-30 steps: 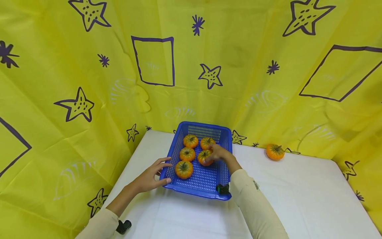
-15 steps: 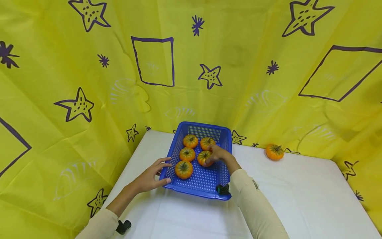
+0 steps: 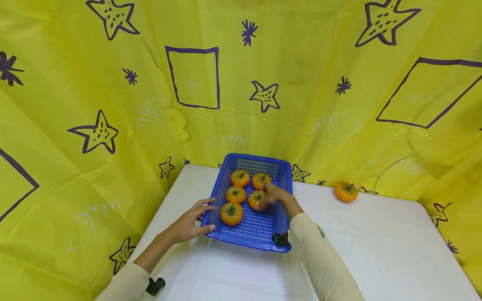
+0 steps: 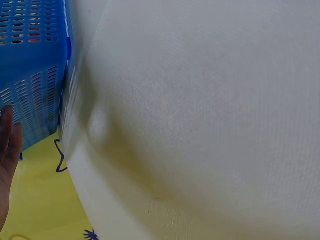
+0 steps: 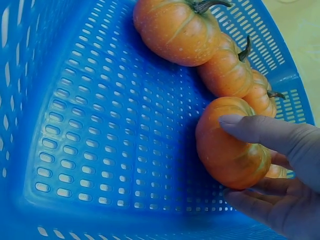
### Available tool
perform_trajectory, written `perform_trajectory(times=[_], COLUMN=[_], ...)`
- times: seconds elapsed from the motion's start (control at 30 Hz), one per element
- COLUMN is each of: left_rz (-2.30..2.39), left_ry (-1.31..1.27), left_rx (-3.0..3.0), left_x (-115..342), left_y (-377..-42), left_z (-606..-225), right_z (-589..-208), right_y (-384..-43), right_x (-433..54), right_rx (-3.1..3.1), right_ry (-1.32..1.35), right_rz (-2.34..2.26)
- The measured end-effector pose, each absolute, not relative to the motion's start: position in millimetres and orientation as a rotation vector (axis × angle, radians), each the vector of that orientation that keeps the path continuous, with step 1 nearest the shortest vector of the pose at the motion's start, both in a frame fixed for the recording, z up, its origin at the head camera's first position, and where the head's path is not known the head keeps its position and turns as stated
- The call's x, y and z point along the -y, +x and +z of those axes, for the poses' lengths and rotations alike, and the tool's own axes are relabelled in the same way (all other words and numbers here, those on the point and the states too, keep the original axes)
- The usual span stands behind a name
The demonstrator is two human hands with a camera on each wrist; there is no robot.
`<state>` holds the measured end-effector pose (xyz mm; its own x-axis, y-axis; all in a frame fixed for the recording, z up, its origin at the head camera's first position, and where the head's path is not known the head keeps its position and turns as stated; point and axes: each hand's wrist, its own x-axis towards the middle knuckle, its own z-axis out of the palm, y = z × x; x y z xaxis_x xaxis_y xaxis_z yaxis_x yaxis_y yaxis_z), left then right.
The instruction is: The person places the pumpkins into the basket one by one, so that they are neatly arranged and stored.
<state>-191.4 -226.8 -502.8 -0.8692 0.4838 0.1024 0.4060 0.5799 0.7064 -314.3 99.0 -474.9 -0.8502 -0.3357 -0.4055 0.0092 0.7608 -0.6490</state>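
A blue perforated plastic basket (image 3: 253,242) holds several small orange pumpkins in two rows. Inside it, my right hand (image 3: 276,195) grips the nearer pumpkin (image 3: 256,200) of the right-hand row. In the right wrist view, the thumb lies over that pumpkin (image 5: 227,145) and the other fingers reach beneath it. Behind it sits another pumpkin (image 3: 261,180). The left row includes a near pumpkin (image 3: 231,214), a middle one (image 3: 236,194) and a far one (image 3: 240,178). My left hand (image 3: 188,223) rests against the basket's left side, its fingers fairly straight.
One more pumpkin (image 3: 346,192) lies on the white table (image 3: 361,242), right of the basket and close to the curtain. The yellow curtain (image 3: 233,125), printed with starfish, borders the table at the back and sides.
The pumpkin in my right hand has shifted very slightly toward the near side of the basket, away from the one behind it. My left hand and the basket stay put.
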Motion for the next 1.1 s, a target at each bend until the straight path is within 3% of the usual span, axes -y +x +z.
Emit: perform_trajectory(times=[1.1], left_rz=[1.128], left_ry=[0.734], left_rx=[-2.733], left_x=[225.0], left_y=[-190.5], left_z=[-501.6], right_z=[-465.0], right_y=[-309.9], right_x=[-101.6], right_rx=[-2.436], right_ry=[-0.268], right_rz=[-0.874])
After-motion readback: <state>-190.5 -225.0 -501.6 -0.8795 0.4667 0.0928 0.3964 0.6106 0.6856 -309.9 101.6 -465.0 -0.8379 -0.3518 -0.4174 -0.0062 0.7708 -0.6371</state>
